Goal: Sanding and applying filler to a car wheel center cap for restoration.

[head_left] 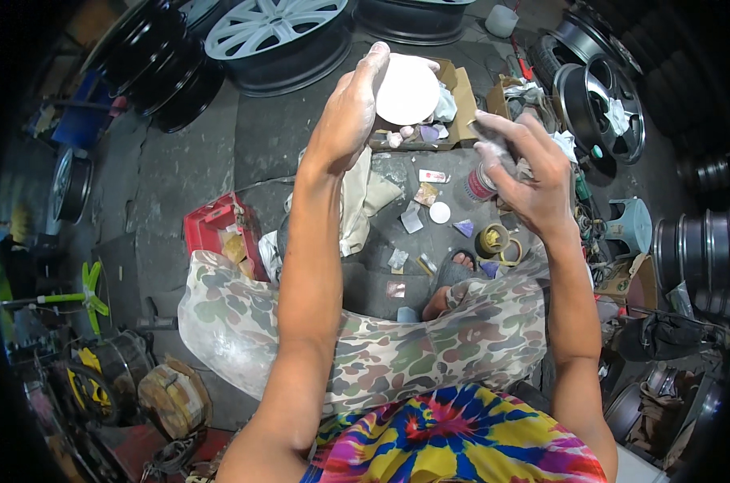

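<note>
My left hand [350,113], raised at the upper middle, grips a flat white disc [407,90] by its left edge, its thumb side dusted white. The kind of disc I cannot tell. To the right of it, apart from the disc, my right hand [534,169] hangs with curled fingers coated in white dust. Something greyish shows between its thumb and fingers, too smeared to name. Beneath that hand a red tin [481,184] stands on the floor. Behind the disc is an open cardboard box [465,105] with crumpled scraps inside.
Car wheel rims [278,44] stand along the far side, with more rims [598,109] at right. On the floor lie a small white disc [440,212], tape rolls [494,238] and paper scraps. A red crate [212,225] sits at left, a pale blue stool [632,225] at right.
</note>
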A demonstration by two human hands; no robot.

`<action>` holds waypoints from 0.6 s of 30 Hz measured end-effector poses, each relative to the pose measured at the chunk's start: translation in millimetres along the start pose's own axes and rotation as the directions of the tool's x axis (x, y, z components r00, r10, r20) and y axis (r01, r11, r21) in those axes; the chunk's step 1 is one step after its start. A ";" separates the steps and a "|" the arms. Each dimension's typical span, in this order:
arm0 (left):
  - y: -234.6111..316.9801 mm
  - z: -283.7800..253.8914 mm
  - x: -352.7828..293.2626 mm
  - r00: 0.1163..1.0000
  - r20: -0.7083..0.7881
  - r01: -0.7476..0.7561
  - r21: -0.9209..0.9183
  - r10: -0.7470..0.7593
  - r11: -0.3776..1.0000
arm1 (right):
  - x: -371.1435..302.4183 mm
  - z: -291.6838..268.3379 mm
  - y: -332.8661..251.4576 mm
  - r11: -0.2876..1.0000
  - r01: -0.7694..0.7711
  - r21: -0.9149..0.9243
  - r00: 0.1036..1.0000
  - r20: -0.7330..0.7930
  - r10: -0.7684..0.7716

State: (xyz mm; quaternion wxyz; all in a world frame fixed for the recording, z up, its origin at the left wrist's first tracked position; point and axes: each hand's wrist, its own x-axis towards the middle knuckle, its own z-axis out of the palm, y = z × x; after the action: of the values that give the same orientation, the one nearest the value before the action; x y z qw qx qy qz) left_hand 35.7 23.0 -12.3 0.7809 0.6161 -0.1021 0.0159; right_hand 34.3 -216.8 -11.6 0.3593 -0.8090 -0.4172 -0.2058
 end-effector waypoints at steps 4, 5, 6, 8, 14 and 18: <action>1.9 12.7 0.2 1.000 -0.001 -0.003 -0.012 0.003 1.000 | 0.0 -4.2 3.5 0.995 -0.019 -0.101 0.992 -0.125 0.006; 3.8 14.0 -1.0 1.000 0.002 -0.004 -0.011 0.004 1.000 | 1.3 -3.2 0.2 0.996 -0.002 -0.089 0.990 -0.140 -0.010; 5.3 15.2 -2.0 1.000 0.010 0.007 -0.018 -0.007 1.000 | 2.0 -3.4 -1.6 0.997 0.014 -0.078 0.987 -0.156 -0.026; 5.7 15.7 -1.8 1.000 0.019 0.017 -0.025 -0.017 1.000 | 3.4 -4.1 -1.8 0.996 0.045 -0.081 0.986 -0.158 -0.057; 3.3 16.5 -2.9 0.995 0.031 0.095 -0.191 -0.091 0.977 | 3.1 -0.5 3.5 0.999 -0.015 0.034 0.961 -0.277 0.024; -4.1 8.5 1.0 0.989 0.112 0.131 -0.320 -0.100 0.938 | -0.2 -0.9 4.6 0.998 -0.062 0.025 0.963 -0.261 0.067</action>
State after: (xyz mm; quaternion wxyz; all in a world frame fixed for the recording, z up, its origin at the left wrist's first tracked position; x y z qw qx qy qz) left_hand 36.1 13.7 -14.2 0.8660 0.4833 -0.1034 -0.0762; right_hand 37.9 -219.4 -13.0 0.4244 -0.7849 -0.3412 -0.2957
